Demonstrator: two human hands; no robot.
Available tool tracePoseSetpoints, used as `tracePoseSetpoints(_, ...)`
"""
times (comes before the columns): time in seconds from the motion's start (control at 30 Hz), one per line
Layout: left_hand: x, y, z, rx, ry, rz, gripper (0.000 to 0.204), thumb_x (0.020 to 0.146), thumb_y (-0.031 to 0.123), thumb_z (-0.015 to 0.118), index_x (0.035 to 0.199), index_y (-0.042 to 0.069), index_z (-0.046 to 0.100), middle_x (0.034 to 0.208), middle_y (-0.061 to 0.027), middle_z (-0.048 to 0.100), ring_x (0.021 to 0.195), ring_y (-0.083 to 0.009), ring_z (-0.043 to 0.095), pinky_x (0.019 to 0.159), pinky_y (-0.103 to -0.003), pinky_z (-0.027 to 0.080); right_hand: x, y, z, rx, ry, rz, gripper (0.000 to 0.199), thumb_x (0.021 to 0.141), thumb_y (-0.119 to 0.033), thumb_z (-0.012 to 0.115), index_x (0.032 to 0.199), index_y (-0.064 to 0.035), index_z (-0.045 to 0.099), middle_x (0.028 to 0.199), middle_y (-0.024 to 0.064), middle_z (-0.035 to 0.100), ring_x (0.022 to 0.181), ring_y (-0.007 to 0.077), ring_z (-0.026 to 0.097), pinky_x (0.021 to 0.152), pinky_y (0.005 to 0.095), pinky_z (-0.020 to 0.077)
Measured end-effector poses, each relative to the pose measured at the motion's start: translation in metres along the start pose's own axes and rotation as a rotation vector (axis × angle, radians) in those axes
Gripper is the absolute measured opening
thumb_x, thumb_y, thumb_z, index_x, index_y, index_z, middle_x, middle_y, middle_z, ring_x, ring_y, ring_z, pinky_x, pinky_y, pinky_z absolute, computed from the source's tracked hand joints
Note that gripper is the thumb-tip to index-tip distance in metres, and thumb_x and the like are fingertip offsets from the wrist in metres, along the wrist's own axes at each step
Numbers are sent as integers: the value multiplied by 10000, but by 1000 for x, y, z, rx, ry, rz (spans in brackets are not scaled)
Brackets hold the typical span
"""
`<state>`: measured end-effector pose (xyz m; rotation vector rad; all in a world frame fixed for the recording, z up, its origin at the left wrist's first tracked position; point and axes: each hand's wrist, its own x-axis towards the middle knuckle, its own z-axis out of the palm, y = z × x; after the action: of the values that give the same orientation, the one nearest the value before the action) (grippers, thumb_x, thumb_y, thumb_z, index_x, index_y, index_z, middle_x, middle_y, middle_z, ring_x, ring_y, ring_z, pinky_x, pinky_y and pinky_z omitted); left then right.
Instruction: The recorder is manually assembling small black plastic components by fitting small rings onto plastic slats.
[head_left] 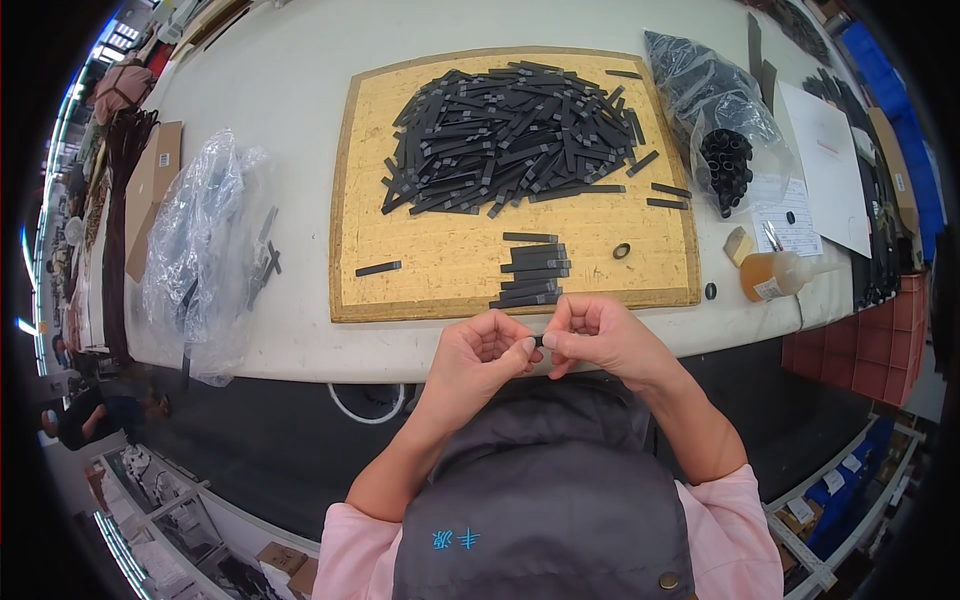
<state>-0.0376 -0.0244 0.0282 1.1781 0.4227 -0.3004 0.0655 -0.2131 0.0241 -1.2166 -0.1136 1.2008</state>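
Note:
My left hand (474,358) and my right hand (608,342) meet at the near edge of the table, both closed in a pinch. Between their fingertips is a small black strip (538,341), mostly covered by the fingers. Just beyond my hands, several flat black strips (535,268) lie side by side in a short stack, their grey ends facing right. A big heap of the same strips (510,135) covers the far part of a yellow board (450,240). One single strip (378,268) rests left of the stack, and a dark ring (621,251) lies to its right.
Left of the board is a crumpled clear plastic bag (200,250). On the right are a plastic bag of black rings (725,165), paper sheets (825,165), a yellowish block (738,245) and a squeeze bottle of amber liquid (770,277). A red crate (860,340) stands beyond the table's right edge.

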Motion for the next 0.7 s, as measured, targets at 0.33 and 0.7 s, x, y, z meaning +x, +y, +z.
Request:
tracePoseSetpoints(0.33, 1, -5, -1, 16, 2, 37, 94, 951, 63, 672, 1001, -11, 643, 902, -100, 726, 827, -122, 704, 758, -247, 573, -2, -2, 2, 5, 9, 3, 127, 928, -107, 695, 879, -29, 606, 837, 24, 633, 747, 82, 628, 680, 256, 593)
tracePoseSetpoints(0.7, -15, 13, 9, 581, 59, 561, 137, 798, -45, 719, 926, -2, 697, 857, -76, 712, 770, -146, 662, 705, -276, 515, -25, 4, 24, -428, 226, -491, 157, 817, -18, 749, 859, -21, 598, 788, 39, 615, 725, 114, 614, 696, 259, 522)
